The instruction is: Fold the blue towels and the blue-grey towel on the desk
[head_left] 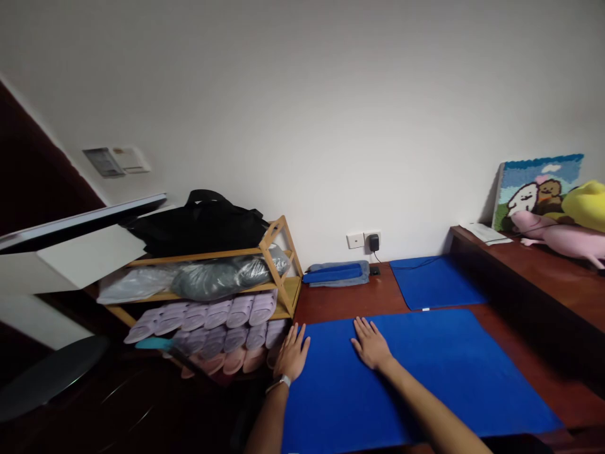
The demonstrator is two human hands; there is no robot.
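A large blue cloth (435, 366) lies spread over the reddish-brown table (331, 306). My left hand (292, 354), with a watch on the wrist, rests at the cloth's left edge, fingers stretched out. Near the cloth's far edge, my right hand (371, 344) lies flat on it with the fingers somewhat apart. Neither hand holds anything. Behind it a second blue cloth (437, 280) lies flat by the wall, a small white tag at its front edge. Further left is a folded blue and grey cloth (336, 273).
On the left, a wooden rack (283, 277) holds a black bag (203, 224), plastic-wrapped bundles and rows of lilac and pink slippers (208, 315). A black plug (374, 242) sits in the wall socket. At right, a raised ledge (534, 271) carries a pink plush toy (562, 236) and a picture (539, 189).
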